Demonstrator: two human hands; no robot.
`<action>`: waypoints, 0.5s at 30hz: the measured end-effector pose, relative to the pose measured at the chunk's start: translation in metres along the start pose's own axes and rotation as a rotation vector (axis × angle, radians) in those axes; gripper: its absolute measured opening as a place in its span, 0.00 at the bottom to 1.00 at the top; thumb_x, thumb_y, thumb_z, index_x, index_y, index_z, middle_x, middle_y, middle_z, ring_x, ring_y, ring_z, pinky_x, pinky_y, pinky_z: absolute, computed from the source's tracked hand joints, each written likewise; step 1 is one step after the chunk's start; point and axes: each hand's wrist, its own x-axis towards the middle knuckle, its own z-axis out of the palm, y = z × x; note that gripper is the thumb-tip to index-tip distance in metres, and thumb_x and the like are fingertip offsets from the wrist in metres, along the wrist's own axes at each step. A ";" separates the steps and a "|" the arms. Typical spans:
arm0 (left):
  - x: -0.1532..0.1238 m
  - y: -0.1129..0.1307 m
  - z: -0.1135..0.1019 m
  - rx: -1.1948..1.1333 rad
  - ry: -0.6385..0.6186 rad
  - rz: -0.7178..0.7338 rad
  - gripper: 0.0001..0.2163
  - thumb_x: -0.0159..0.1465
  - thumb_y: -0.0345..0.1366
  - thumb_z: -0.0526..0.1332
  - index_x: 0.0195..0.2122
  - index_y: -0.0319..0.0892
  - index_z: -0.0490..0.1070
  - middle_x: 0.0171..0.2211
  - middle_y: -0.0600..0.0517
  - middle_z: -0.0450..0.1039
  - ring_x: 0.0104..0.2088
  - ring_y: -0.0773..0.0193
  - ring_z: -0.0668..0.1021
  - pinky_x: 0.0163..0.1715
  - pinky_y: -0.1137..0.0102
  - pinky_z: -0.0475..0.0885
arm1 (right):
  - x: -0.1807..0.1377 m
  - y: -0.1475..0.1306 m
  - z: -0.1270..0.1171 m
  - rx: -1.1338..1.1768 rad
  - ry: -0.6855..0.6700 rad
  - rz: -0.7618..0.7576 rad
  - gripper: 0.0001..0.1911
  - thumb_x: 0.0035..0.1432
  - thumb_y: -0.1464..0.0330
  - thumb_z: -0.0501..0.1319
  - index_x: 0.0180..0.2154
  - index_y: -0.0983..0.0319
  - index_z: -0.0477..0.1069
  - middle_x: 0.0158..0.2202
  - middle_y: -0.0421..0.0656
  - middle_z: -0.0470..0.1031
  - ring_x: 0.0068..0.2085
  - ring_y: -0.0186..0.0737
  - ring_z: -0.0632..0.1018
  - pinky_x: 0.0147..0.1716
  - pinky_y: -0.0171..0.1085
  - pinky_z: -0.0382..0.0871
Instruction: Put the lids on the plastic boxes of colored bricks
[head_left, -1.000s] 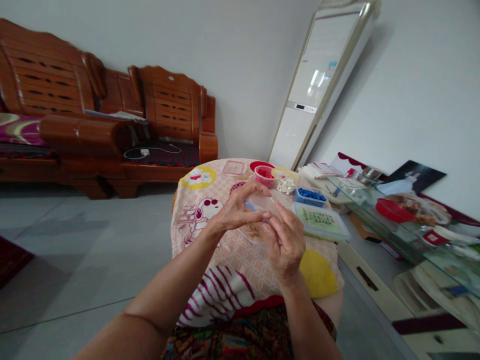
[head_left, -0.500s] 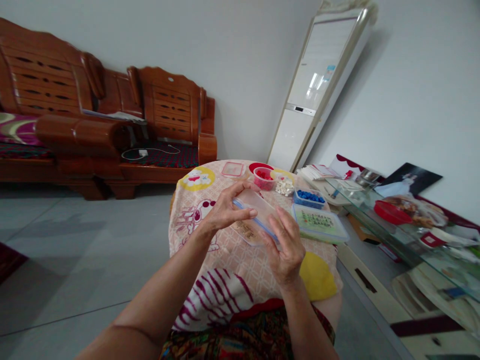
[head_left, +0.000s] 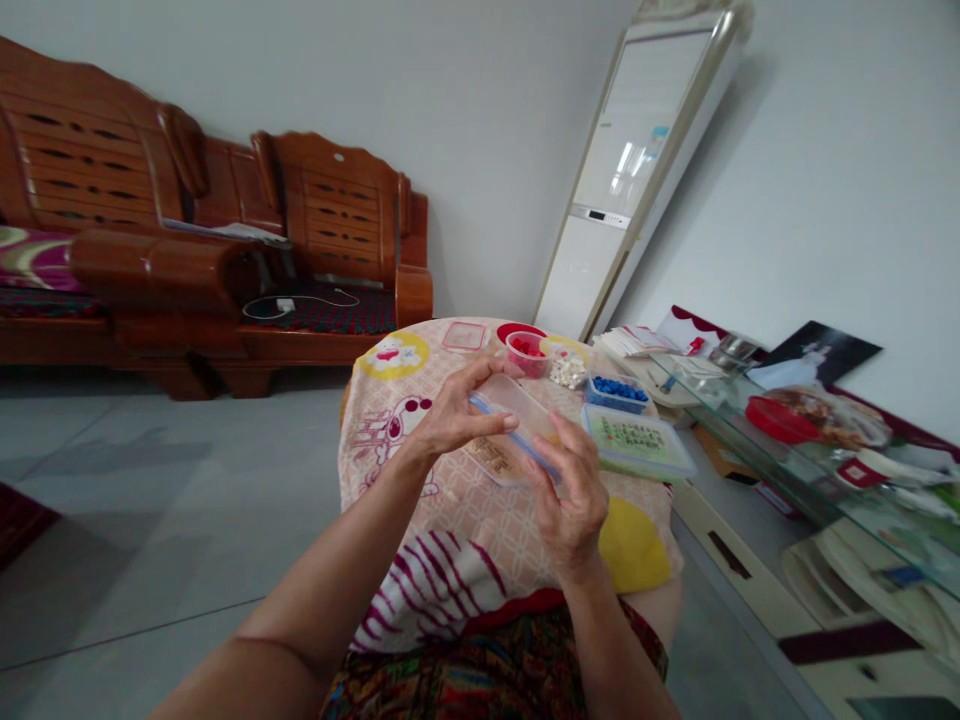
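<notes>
Between my two hands I hold a translucent plastic box [head_left: 517, 403] with a blue edge, tilted above the cloth-covered table. My left hand [head_left: 459, 412] grips its left end, thumb lying across it and fingers on the far side. At the right end my right hand [head_left: 571, 490] is closed on it with bent fingers. A flat clear piece with brown printed marks [head_left: 491, 458] shows just below the box; whether it is joined to it I cannot tell. Right of my hands sits a lidded container with a green panel and dark lettering [head_left: 637, 443].
Behind my hands stand a round tub of red pieces [head_left: 528, 354], a pile of white pieces [head_left: 568, 371] and a box of blue pieces [head_left: 616, 393]. A red-rimmed clear lid [head_left: 465, 337] lies at the back. A cluttered glass shelf [head_left: 787, 450] borders the right side.
Both hands keep their hold on the plastic box, which shifts only very slightly. The view has moved a little; nothing is taken up or let go.
</notes>
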 end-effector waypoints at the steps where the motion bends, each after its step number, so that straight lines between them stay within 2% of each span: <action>1: 0.000 0.000 0.000 0.001 -0.009 0.011 0.26 0.52 0.48 0.72 0.49 0.41 0.73 0.46 0.46 0.76 0.41 0.57 0.77 0.41 0.66 0.71 | -0.001 0.000 -0.001 -0.003 -0.003 0.008 0.10 0.66 0.70 0.58 0.48 0.59 0.72 0.59 0.50 0.72 0.61 0.49 0.72 0.56 0.56 0.70; 3: 0.001 0.000 -0.001 0.003 -0.031 0.029 0.27 0.53 0.48 0.71 0.52 0.42 0.73 0.50 0.45 0.75 0.45 0.54 0.77 0.44 0.64 0.71 | -0.001 0.001 -0.002 -0.020 -0.015 0.030 0.15 0.65 0.68 0.59 0.53 0.59 0.70 0.60 0.51 0.70 0.61 0.50 0.71 0.57 0.56 0.70; 6: 0.006 0.000 0.001 0.032 -0.060 0.066 0.30 0.54 0.50 0.71 0.56 0.44 0.72 0.55 0.42 0.73 0.54 0.47 0.74 0.53 0.57 0.69 | 0.001 0.006 -0.005 -0.070 -0.056 0.102 0.28 0.63 0.63 0.62 0.62 0.61 0.62 0.61 0.55 0.68 0.62 0.52 0.69 0.57 0.56 0.69; 9: 0.009 -0.005 0.005 0.047 -0.055 0.099 0.35 0.54 0.52 0.70 0.62 0.46 0.67 0.60 0.42 0.69 0.60 0.44 0.70 0.61 0.52 0.62 | 0.005 0.015 -0.008 -0.080 -0.084 0.211 0.32 0.58 0.59 0.66 0.61 0.62 0.64 0.55 0.53 0.73 0.56 0.51 0.74 0.53 0.53 0.72; 12: 0.005 -0.024 0.008 0.002 0.040 0.043 0.34 0.59 0.54 0.65 0.64 0.48 0.63 0.65 0.43 0.63 0.64 0.46 0.66 0.63 0.51 0.60 | 0.003 0.037 -0.015 -0.024 0.050 0.415 0.34 0.52 0.57 0.70 0.57 0.64 0.70 0.50 0.52 0.77 0.49 0.50 0.78 0.49 0.49 0.75; 15: -0.009 -0.060 0.008 -0.007 0.159 -0.155 0.29 0.62 0.52 0.62 0.61 0.44 0.68 0.62 0.41 0.67 0.61 0.47 0.70 0.60 0.52 0.65 | -0.004 0.071 -0.032 0.055 0.275 0.722 0.36 0.44 0.55 0.72 0.53 0.65 0.74 0.46 0.50 0.79 0.43 0.49 0.80 0.43 0.45 0.77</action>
